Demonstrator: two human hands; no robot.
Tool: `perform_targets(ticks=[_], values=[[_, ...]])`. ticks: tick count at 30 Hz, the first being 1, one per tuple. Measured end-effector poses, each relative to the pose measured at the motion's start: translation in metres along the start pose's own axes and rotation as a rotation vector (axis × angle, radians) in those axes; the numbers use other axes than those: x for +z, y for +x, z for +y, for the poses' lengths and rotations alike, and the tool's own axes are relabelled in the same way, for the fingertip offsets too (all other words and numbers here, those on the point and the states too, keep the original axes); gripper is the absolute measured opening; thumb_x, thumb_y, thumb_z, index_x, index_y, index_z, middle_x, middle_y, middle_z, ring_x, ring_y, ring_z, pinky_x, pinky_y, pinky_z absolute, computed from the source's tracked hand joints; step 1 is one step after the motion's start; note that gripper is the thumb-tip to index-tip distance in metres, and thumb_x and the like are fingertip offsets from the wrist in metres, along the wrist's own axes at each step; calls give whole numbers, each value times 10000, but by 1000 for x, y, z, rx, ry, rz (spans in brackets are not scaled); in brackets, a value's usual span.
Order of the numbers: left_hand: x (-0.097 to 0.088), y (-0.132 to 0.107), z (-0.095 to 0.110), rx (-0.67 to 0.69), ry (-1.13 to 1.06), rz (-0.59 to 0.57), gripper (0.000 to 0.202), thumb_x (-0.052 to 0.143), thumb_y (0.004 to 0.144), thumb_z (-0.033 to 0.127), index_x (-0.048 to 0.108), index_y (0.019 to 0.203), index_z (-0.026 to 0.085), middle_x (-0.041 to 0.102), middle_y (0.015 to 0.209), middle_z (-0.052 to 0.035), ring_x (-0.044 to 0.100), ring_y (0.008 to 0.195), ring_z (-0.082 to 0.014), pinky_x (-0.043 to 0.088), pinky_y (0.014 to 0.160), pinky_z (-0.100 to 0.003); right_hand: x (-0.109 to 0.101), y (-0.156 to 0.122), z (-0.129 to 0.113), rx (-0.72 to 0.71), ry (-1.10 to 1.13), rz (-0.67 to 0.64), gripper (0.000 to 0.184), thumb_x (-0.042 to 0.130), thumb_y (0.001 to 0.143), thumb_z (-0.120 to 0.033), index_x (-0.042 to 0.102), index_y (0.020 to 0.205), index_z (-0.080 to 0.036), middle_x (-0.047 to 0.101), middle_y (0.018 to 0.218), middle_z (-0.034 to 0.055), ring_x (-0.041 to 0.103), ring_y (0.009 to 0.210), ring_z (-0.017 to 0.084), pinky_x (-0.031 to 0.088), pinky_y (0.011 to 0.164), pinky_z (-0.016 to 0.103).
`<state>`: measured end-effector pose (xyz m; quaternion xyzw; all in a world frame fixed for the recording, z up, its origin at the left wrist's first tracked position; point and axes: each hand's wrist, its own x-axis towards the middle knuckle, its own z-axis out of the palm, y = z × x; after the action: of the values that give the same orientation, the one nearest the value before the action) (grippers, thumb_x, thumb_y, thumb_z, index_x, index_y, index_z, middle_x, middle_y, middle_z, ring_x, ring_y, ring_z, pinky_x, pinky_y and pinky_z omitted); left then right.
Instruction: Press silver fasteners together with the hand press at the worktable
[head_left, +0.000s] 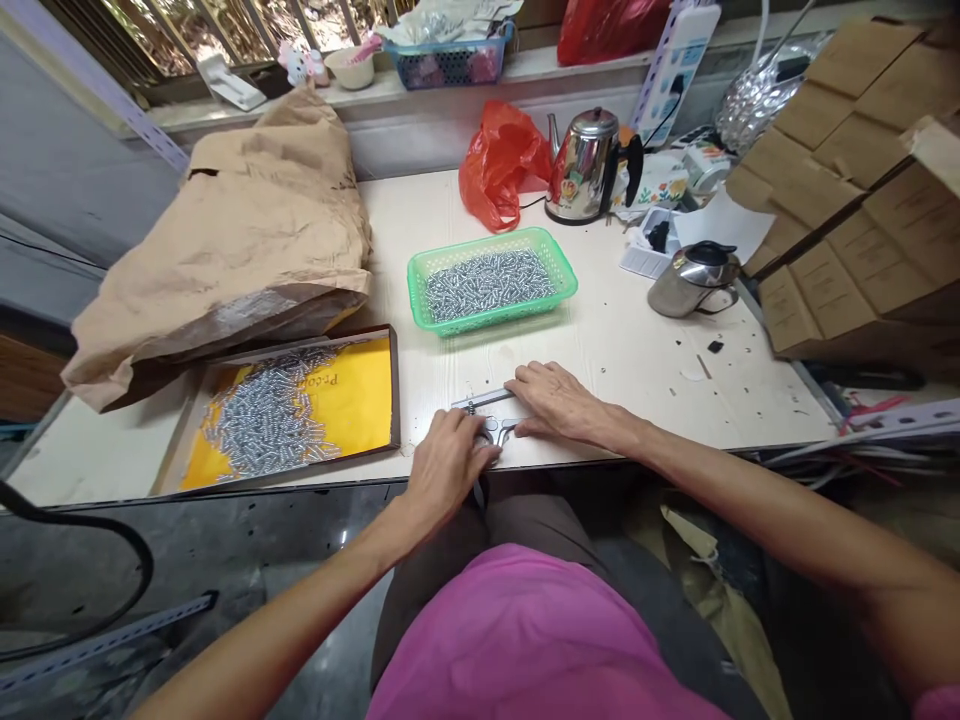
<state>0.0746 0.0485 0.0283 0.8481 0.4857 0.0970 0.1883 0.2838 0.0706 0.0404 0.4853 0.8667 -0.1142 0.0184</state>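
Brown paper sack (247, 230), large and crumpled, lying well left of the green basket (564, 272), its open mouth turned toward the table's near edge.

Shallow tray (395, 380) with dark rim and yellow lining, left of and nearer than the basket, just below the sack's mouth; holds a loose heap of small silver metal pieces (262, 420).

Left hand (448, 468), directly nearer than the basket at the table edge, fingers curled down over a small metal tool (496, 430); whether it actually grips the tool cannot be told.

Metal tool, flat on the white table (615, 350), nearer than the basket, between the two hands; a pale strip (484, 399) lies just beyond it.

Right hand (559, 402), nearer than the basket and slightly right of its centre, palm down, fingers flat and spread, pressing on the tool's right end, holding nothing closed.

Green basket, mid-table, filled with the same silver pieces.

Red plastic bag (499, 165), beyond the basket.

Steel kettle (589, 165), beyond and right of the basket.

Small steel pot (694, 280), right of the basket.

Cardboard boxes (847, 200), stacked far right.
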Motion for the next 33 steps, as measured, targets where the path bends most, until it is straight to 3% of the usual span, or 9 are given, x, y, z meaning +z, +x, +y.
perform_targets(ticks=[4, 9, 12, 15, 20, 24, 28, 31, 33], values=[[10, 25, 10, 194, 167, -32, 497, 630, 828, 329, 469, 1271, 169, 478, 1352, -139, 429, 1214, -294, 428, 936, -406, 2, -3, 2, 10, 2, -6, 470, 676, 798, -424, 544, 1129, -117, 555, 1079, 125, 490, 992, 250, 381, 802, 354], [3, 53, 14, 252, 255, -175, 556, 646, 807, 342, 460, 1277, 111, 577, 1136, -143, 510, 1032, -284, 431, 887, -396, -2, -11, 8, 78, -43, -37, 678, 769, 684, -442, 505, 1208, -103, 530, 1171, 156, 467, 1053, 297, 404, 828, 374], [-1, 64, 14, 286, 255, -210, 598, 674, 785, 398, 477, 1264, 99, 573, 1093, -139, 508, 989, -276, 430, 862, -386, -9, -16, 5, 113, -66, -48, 592, 742, 727, -423, 537, 1174, -92, 552, 1126, 158, 481, 1034, 292, 412, 828, 373], [0, 68, 13, 338, 215, -240, 475, 663, 803, 401, 548, 1181, 136, 574, 1028, -107, 509, 957, -256, 431, 833, -367, -11, -17, 1, 127, -50, -59, 422, 706, 781, -363, 590, 1087, -96, 574, 1073, 143, 500, 1007, 267, 415, 811, 344], [9, 63, 12, 335, 209, -226, 215, 566, 888, 329, 630, 979, 146, 588, 929, -84, 512, 929, -240, 438, 774, -344, 5, -19, 2, 96, 11, -39, 141, 581, 886, -255, 628, 948, -138, 606, 943, 85, 534, 919, 200, 391, 758, 293], [10, 62, 16, 305, 229, -242, 174, 559, 892, 303, 639, 913, 150, 604, 914, -77, 523, 919, -240, 457, 756, -342, 18, -20, -1, 105, -3, 8, 132, 535, 912, -238, 632, 914, -148, 611, 906, 71, 538, 884, 191, 384, 746, 294], [11, 56, 20, 234, 259, -174, 267, 584, 872, 306, 599, 1070, 128, 611, 1014, -103, 536, 976, -265, 485, 803, -373, 9, -20, 2, 151, -18, 54, 207, 623, 856, -291, 628, 999, -141, 599, 992, 93, 520, 958, 223, 403, 780, 302], [25, 40, 21, 190, 242, -37, 395, 581, 868, 237, 511, 1224, 81, 546, 1239, -172, 501, 1152, -300, 457, 938, -418, -1, -20, 13, 39, 46, 46, 419, 671, 812, -396, 592, 1119, -122, 581, 1060, 117, 516, 973, 230, 417, 829, 317], [40, 25, 23, 217, 204, 64, 380, 534, 885, 176, 494, 1250, 80, 465, 1363, -194, 413, 1287, -317, 395, 1033, -447, -2, -20, 22, -30, 110, 48, 426, 625, 852, -394, 570, 1171, -116, 586, 1070, 120, 524, 977, 217, 416, 863, 321]])
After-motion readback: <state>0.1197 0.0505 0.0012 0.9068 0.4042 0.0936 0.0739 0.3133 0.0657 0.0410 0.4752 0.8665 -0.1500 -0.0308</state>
